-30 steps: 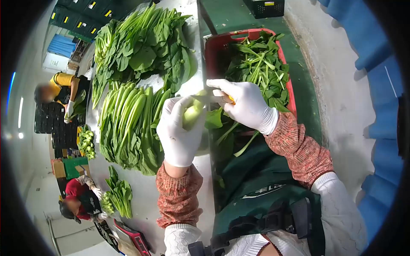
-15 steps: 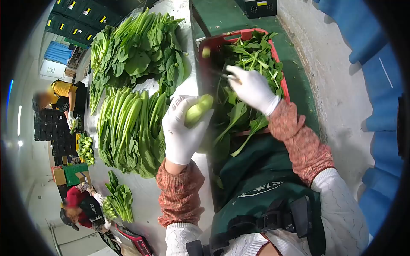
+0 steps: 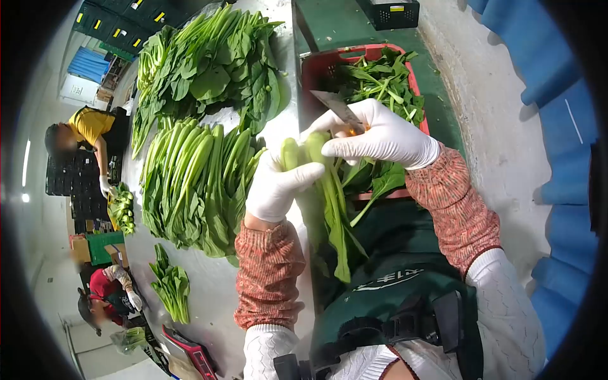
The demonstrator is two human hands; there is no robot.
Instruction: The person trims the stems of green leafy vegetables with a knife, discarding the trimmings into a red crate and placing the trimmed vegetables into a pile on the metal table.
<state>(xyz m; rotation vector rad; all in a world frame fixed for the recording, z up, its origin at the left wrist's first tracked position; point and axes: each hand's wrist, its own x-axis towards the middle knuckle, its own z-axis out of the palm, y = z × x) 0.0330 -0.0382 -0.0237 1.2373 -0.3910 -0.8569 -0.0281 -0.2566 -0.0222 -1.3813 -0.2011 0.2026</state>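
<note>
My left hand (image 3: 278,187), in a white glove, holds a leafy green stalk (image 3: 291,154) by its pale thick base. A knife (image 3: 339,106) with a short blade and an orange part is gripped in my gloved right hand (image 3: 373,136), its blade pointing up and left. The thumb and fingers of that hand also touch the pale base of the greens (image 3: 332,202), whose leaves hang down over the dark green apron. Behind my right hand is a red crate (image 3: 415,82) full of loose leaves and stems.
Two piles of leafy greens (image 3: 215,76) (image 3: 183,183) lie on the metal table (image 3: 215,278) at left. A smaller bunch (image 3: 171,285) lies nearer a red scale (image 3: 190,354). Two co-workers (image 3: 88,133) (image 3: 111,291) stand across the table. A black crate (image 3: 394,14) stands beyond the red crate.
My right hand has moved left to the greens beside my left hand, and its knife now shows clearly. Leaves now hang below my hands. The nearer co-worker's hands have left the small bunch.
</note>
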